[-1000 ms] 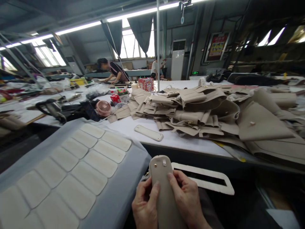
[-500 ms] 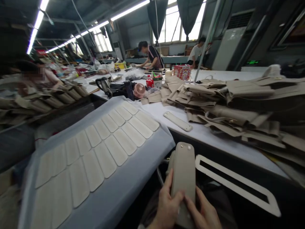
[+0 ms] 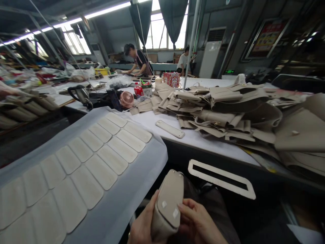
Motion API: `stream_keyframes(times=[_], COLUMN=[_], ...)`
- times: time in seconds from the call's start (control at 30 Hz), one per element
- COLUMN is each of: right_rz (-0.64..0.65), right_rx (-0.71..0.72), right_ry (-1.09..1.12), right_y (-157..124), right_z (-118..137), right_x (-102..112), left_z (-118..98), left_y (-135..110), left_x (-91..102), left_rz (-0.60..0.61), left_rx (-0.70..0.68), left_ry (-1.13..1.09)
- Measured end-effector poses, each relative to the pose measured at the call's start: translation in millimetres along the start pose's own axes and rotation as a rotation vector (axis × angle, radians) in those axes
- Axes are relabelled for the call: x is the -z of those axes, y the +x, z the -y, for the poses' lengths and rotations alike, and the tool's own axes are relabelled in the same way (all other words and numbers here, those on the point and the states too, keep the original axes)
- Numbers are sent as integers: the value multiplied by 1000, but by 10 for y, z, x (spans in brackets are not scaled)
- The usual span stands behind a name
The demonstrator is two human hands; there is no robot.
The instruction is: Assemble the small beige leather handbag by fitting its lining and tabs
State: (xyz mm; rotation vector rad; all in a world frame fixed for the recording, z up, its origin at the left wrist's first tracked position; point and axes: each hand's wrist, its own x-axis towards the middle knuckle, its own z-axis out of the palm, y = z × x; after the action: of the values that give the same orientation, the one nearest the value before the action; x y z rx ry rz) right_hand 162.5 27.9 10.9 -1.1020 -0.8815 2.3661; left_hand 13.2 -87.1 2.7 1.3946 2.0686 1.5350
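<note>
A beige leather-look bag piece (image 3: 170, 195) is held over my lap, its long flat panel with rounded ends turned up. Two small pale squares show at its near end. My left hand (image 3: 143, 220) is wrapped around the piece's left side, its fingers partly hidden behind it. On the right edge, near the pale squares, my right hand (image 3: 196, 218) grips the piece with bent thumb and fingers; some fingertips are hidden below it. Beyond the hands, a loose beige strip (image 3: 169, 129) with rounded ends and small holes lies on the white table.
Several pale rounded panels (image 3: 73, 196) lie in two rows on a cloth-covered board (image 3: 142, 183) to the left. A pale slotted frame (image 3: 222, 179) sits right of my hands. Beige bag parts (image 3: 223, 112) are heaped at right. A pink fan (image 3: 127, 99) and a co-worker (image 3: 139, 61) are farther back.
My view has swung right, so the surroundings shift left. Both hands have turned and tilted the bag piece, bringing its near end with pale squares into sight; my right hand has moved to its edge.
</note>
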Motion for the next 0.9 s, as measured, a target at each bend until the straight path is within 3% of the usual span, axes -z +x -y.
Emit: stream_keyframes(times=[0.07, 0.2, 0.27, 0.3, 0.37, 0.47, 0.57, 0.67, 0.9], right_rz=[39, -93, 74, 178, 249, 27, -158, -184, -209], right_rx=[63, 689, 748, 688, 543, 534, 584, 644, 714], right_ry=[-314, -1013, -1086, -1047, -905, -790, -915, -962, -891], right_y=[-55, -202, -194, -158, -38, 172, 280, 280, 278], right_z=[217, 789, 943, 967, 938, 824, 740, 705, 773], right_x=[75, 65, -32, -82, -147, -126, -57, -71, -274], left_z=[-58, -244, -302, -310, -286, -206, -180, -243, -293], left_y=[129, 644, 933, 1050, 1179, 1052, 717, 542, 888], left_x=[213, 688, 750, 715, 527, 71, -356, -590, -607], left_rz=[63, 431, 584, 576, 386, 45, 32, 9, 36], left_rx=[98, 159, 129, 114, 61, 75, 277, 305, 314], left_ry=[-70, -181, -189, -190, -160, -137, -357, -421, -429])
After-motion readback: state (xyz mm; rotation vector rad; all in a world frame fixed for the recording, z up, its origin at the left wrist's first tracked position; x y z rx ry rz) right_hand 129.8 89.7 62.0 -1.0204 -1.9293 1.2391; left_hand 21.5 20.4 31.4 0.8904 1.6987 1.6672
